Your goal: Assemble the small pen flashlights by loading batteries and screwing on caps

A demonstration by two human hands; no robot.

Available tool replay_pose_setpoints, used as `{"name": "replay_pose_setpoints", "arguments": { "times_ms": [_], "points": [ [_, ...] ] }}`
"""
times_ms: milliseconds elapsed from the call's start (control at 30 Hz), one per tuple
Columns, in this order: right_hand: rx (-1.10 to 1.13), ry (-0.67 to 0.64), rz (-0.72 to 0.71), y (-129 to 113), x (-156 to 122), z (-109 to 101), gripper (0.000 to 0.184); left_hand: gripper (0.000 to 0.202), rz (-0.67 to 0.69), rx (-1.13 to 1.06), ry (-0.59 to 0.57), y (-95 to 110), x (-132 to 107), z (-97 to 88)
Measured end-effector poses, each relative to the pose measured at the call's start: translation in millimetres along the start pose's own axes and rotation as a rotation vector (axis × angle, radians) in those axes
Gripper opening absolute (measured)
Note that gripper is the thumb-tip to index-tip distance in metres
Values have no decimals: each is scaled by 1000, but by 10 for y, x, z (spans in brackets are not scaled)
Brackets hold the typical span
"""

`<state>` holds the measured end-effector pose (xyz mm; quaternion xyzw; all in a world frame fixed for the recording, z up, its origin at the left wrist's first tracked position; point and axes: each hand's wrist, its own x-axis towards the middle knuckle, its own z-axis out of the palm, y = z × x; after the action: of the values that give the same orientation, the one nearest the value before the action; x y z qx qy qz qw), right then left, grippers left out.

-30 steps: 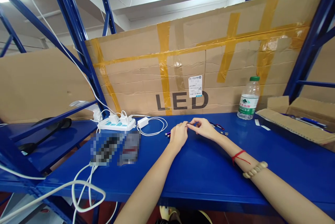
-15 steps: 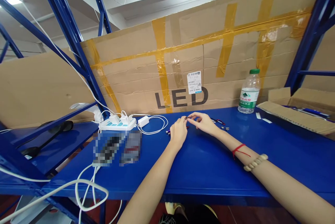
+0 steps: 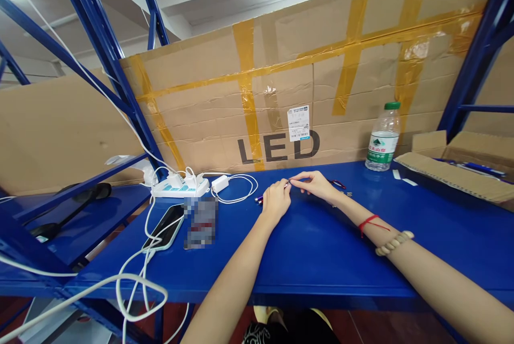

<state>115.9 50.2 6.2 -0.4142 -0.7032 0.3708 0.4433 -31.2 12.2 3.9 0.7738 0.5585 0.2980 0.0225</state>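
My left hand (image 3: 276, 199) and my right hand (image 3: 317, 184) meet over the blue table (image 3: 321, 247), both pinching one small thin part (image 3: 289, 182) between their fingertips. The part is too small to name. Several other small parts (image 3: 339, 187), some with red and dark wires, lie on the table just behind and to the right of my right hand. A few more small pieces (image 3: 259, 199) lie just left of my left hand. My right wrist wears a red string and a bead bracelet.
A taped cardboard sheet marked LED (image 3: 281, 92) stands along the back. A water bottle (image 3: 382, 137) and an open cardboard box (image 3: 461, 170) are at the right. A white power strip (image 3: 180, 187), charger cables and a phone (image 3: 164, 227) lie at the left. Blue shelf posts frame both sides.
The view has tilted slightly, so everything sits lower and closer. Both hands stay together on the small part, with only slight finger movement.
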Motion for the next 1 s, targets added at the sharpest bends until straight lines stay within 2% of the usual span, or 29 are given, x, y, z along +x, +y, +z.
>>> {"name": "replay_pose_setpoints", "arguments": {
  "times_ms": [133, 400, 800, 900, 1000],
  "points": [
    [18, -36, 33, 62, 19, -35, 41, 21, 49, -48, -22, -48, 19, 30],
    [20, -79, -13, 149, 55, -113, 37, 25, 187, -227, -106, -140, 50, 67],
    [-20, -170, -116, 69, 24, -140, 31, 26, 261, -231, -159, -162, 4, 46],
    [-16, -142, -99, 81, 23, -109, 32, 27, 253, -237, -113, -165, 24, 61],
    [11, -39, -54, 97, 23, -38, 38, 26, 189, -227, -61, -173, 57, 83]
  ]
}}
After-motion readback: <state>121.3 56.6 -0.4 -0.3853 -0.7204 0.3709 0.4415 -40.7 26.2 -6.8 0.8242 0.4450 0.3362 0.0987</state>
